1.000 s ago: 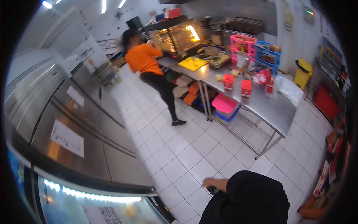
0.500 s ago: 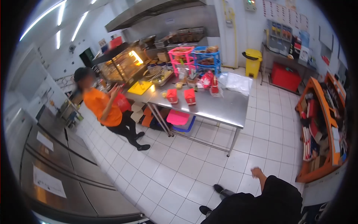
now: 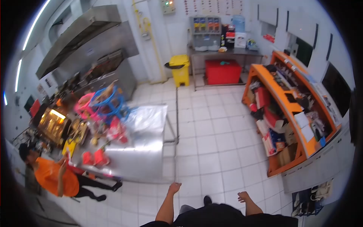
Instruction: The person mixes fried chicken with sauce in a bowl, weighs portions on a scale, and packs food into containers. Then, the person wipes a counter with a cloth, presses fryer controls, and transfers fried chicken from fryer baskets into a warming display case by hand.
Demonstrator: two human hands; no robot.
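Observation:
My left hand [image 3: 174,188] hangs low in front of me with its fingers curled in and nothing visible in it. It is nearest the right front corner of the steel table [image 3: 145,162], apart from it. My right hand [image 3: 244,196] is held out over the white tiles, loosely bent with fingers partly apart, and holds nothing. On the table, at its left end, are two red food boxes [image 3: 100,157], blurred. Behind them lie a red-and-white plastic bag [image 3: 118,130] and clear plastic sheeting [image 3: 147,118], beside a blue basket rack [image 3: 109,102] and a pink one [image 3: 84,106].
At left stands a person in an orange shirt [image 3: 56,176], beside a lit food warmer [image 3: 53,123]. Ahead are a yellow pedal bin [image 3: 180,72] and a red chest [image 3: 223,72] under a drinks dispenser [image 3: 206,32]. An orange shelf counter [image 3: 287,151] lines the right; white floor tiles [image 3: 204,132] run between.
My view has swung to the right, so the table and the person now sit farther left. My left hand has come into view; my right hand sits lower in the picture.

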